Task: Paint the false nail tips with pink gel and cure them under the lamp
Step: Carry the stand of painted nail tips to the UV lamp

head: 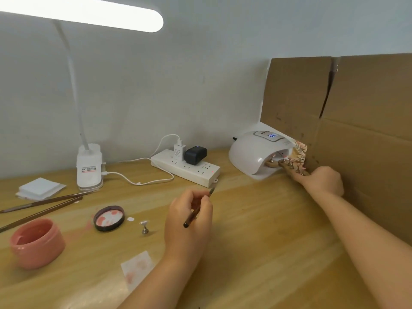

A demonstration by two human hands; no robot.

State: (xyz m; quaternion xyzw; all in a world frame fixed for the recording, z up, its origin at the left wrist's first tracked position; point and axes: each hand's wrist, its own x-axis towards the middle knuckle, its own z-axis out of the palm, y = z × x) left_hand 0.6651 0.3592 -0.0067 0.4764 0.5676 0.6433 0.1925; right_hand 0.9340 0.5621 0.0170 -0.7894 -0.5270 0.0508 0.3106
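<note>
The white curing lamp [252, 152] stands at the back right with its display lit. My right hand [323, 180] grips the near end of a wooden holder bar [289, 167] carrying several nail tips on metal stands, its far end at the lamp's opening. My left hand [189, 217] holds a dark brush [196, 211] over the table's middle, bristles pointing away. An open pink gel jar [36, 243] sits at the left, its lid [108, 218] smeared with pink lying nearby. One lone stand with a nail tip [145, 227] is beside the lid.
A cardboard wall [345, 112] rises on the right. A white power strip [185, 168] with chargers lies at the back. A desk lamp base [89, 168], white pads [40, 188], two spare brushes [42, 205] and a pink-stained wipe [138, 269] are on the wooden table [256, 241].
</note>
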